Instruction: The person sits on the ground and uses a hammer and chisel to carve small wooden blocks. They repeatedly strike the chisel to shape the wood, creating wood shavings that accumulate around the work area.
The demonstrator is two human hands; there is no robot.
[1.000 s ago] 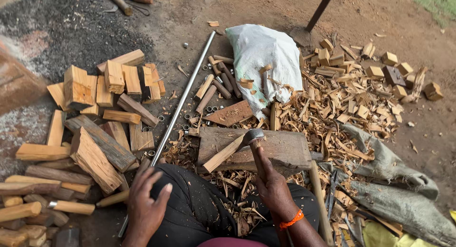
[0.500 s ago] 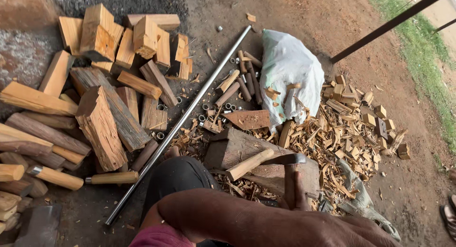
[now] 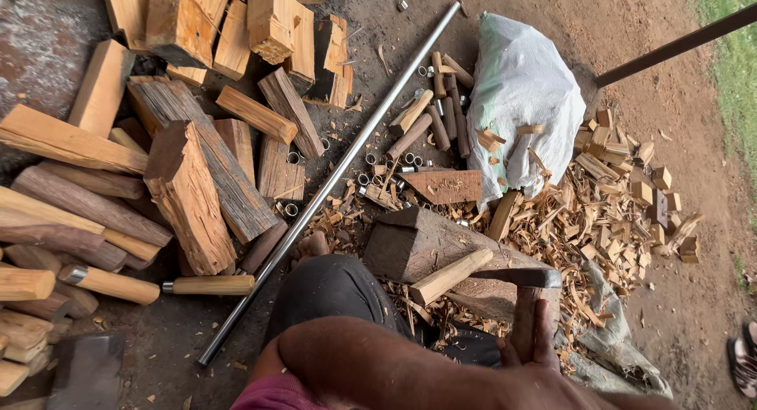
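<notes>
My right hand point(image 3: 535, 348) grips the wooden handle of an adze-like tool, fingers pointing up the shaft. Its dark metal head point(image 3: 516, 277) rests on a heavy wooden chopping block point(image 3: 410, 240). A pale, roughly shaped stick point(image 3: 451, 274) lies on the block, its end touching the tool head. A bare forearm point(image 3: 371, 363) crosses the bottom of the view towards that hand. I cannot make out my left hand apart from it. My knee in dark cloth point(image 3: 331, 288) is beside the block.
Split logs point(image 3: 189, 193) are piled at left, with finished handles point(image 3: 209, 285) beside them. A long metal pipe point(image 3: 331, 181) runs diagonally. Small metal rings point(image 3: 378, 173), a white sack point(image 3: 524, 95) and heaps of wood chips point(image 3: 599, 213) surround the block. Someone's sandalled foot point(image 3: 743, 363) is at far right.
The view has swung left and closer, bringing the log pile in. My left hand has left the ground by the pipe; a forearm now crosses the bottom. The tool stays on the block.
</notes>
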